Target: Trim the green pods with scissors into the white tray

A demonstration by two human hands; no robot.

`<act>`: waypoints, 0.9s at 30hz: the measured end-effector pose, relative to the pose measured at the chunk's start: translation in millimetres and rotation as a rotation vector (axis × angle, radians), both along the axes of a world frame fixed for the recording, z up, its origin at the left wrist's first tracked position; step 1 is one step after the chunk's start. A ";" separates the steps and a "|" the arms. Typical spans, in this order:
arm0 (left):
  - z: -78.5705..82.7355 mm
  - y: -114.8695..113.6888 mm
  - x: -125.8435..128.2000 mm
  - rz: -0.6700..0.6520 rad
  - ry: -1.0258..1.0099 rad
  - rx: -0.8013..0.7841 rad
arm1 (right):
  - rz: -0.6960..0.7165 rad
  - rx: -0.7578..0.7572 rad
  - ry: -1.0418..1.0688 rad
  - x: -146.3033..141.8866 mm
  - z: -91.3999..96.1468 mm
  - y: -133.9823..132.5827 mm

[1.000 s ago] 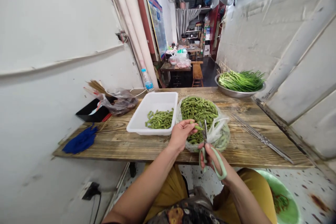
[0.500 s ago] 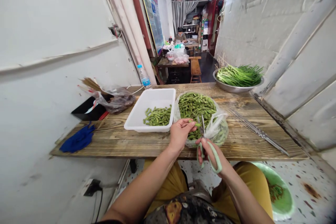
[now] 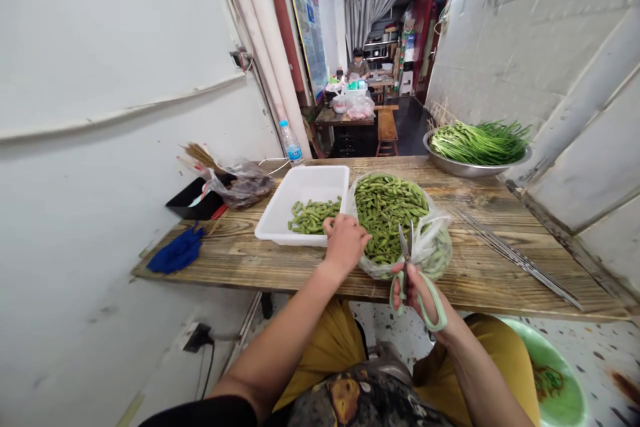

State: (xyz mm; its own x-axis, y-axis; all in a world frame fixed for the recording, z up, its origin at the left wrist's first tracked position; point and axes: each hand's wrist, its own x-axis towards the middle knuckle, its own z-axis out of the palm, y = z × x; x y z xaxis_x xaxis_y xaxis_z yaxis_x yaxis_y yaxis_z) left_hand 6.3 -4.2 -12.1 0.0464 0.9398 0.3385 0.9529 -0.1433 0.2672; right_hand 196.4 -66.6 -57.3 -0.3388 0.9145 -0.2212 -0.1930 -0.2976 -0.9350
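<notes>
My right hand [image 3: 417,293] grips green-handled scissors [image 3: 411,277], blades pointing up and slightly parted, in front of a clear plastic bag [image 3: 431,247] heaped with green edamame pods [image 3: 390,210]. My left hand [image 3: 346,241] hovers at the near right corner of a white plastic tray [image 3: 280,210] that holds a small pile of cut pods [image 3: 313,213]. Its fingers are curled downward; I cannot make out whether a pod is in them. Tray and bag stand side by side on a wooden table [image 3: 240,260].
A metal bowl of long green stalks [image 3: 477,147] stands at the back right, metal skewers [image 3: 515,257] lie right. A blue cloth [image 3: 177,253], a black box and bagged sticks [image 3: 230,183] sit left, a water bottle [image 3: 291,145] behind. A green basin [image 3: 555,380] is on the floor. A person sits far behind.
My left hand moved left from the scissors and bag to the tray's corner. The scissors stay in my right hand, blades raised. The camera view shifted slightly.
</notes>
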 end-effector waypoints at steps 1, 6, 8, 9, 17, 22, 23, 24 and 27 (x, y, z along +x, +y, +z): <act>-3.9 -0.8 7.8 -0.024 0.054 -0.062 | 0.002 0.007 -0.006 -0.2 0.2 -1.0; -13.9 1.3 24.3 -0.022 0.151 -0.228 | -0.013 0.003 -0.095 -3.0 2.1 -5.5; -13.9 1.9 22.5 -0.043 0.138 -0.254 | -0.009 -0.013 -0.095 -5.0 1.8 -6.7; -13.7 1.6 21.3 -0.044 0.118 -0.259 | -0.007 -0.016 -0.093 -5.9 1.5 -7.3; -15.1 -5.6 23.2 -0.076 -0.448 -0.272 | 0.036 0.128 -0.334 -1.6 4.0 -10.6; -10.7 -10.0 27.6 -0.177 -0.784 -0.380 | 0.075 0.265 -0.539 2.9 11.2 -10.9; -8.6 -11.0 28.3 -0.186 -0.816 -0.398 | 0.078 0.275 -0.541 3.3 10.8 -10.6; -6.3 -12.2 28.9 -0.192 -0.829 -0.416 | 0.078 0.286 -0.533 3.5 9.6 -10.3; 0.1 -15.3 30.2 -0.215 -0.800 -0.448 | 0.059 0.317 -0.498 3.9 3.1 -8.6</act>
